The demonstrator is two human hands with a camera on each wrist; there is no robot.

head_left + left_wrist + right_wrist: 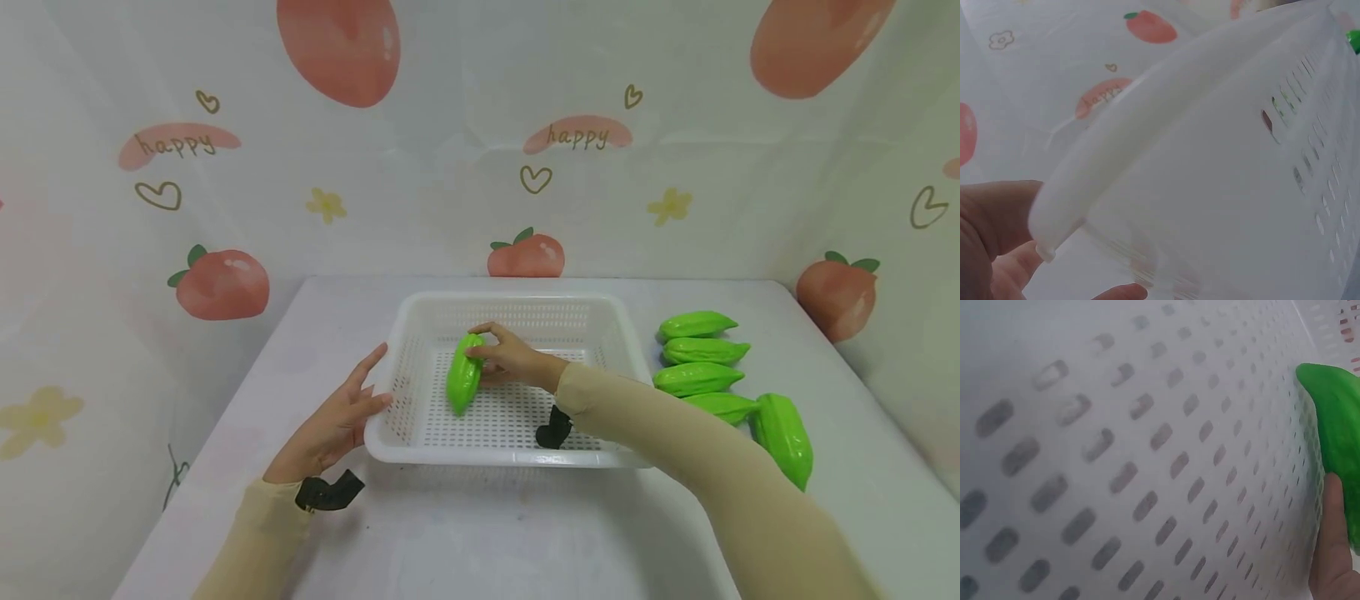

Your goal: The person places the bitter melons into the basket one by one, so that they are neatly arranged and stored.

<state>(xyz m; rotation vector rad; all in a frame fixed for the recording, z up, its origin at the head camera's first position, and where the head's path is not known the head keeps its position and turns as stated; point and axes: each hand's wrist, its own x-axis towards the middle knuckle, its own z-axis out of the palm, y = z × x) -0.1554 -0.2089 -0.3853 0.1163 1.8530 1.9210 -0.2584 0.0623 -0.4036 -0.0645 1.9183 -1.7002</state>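
Observation:
In the head view my right hand [513,357] is inside a white plastic basket [517,457], pinching a glossy green ridged fruit [464,379] with a pointed tip. The fruit stands steeply, tip down, near the basket's left side; whether it touches the floor I cannot tell. In the right wrist view a finger [1333,534] lies against the green fruit [1338,431]. My left hand [335,423] rests against the basket's left rim, thumb and index finger spread and fairly straight. The left wrist view shows that hand [991,228] at the basket's rim [1104,150], partly hidden behind it.
Right of the basket, several similar green fruits [697,379] lie in a column. Another green fruit [783,437] lies at an angle beside them, partly behind my right sleeve [675,442]. A patterned cloth [450,183] hangs behind the white table [480,533].

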